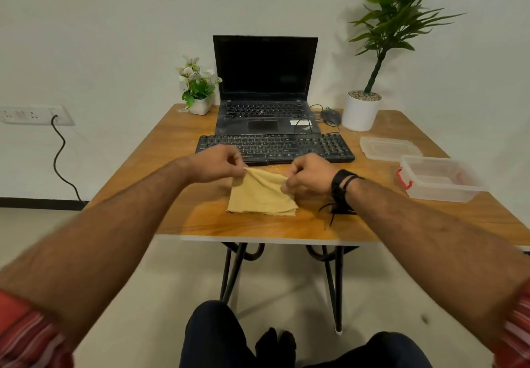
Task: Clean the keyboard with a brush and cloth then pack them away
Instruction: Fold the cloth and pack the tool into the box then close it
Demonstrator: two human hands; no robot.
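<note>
A yellow cloth (262, 198) lies folded on the wooden table (206, 218), near the front edge. My left hand (215, 165) pinches its far left corner and my right hand (308, 175) pinches its far right corner, lifting that edge a little off the table. Just behind the hands lies a black keyboard (286, 147). A clear plastic box (441, 180) with red clips stands open at the right, with its lid (388, 148) lying beside it. I see no brush; the box's contents are blurred.
A black laptop (265, 86) stands open behind the keyboard, with a mouse (331, 117) and cables to its right. A small flower pot (199, 92) and a tall plant in a white pot (361, 109) flank it. A wall socket (34, 114) with a cable is at left.
</note>
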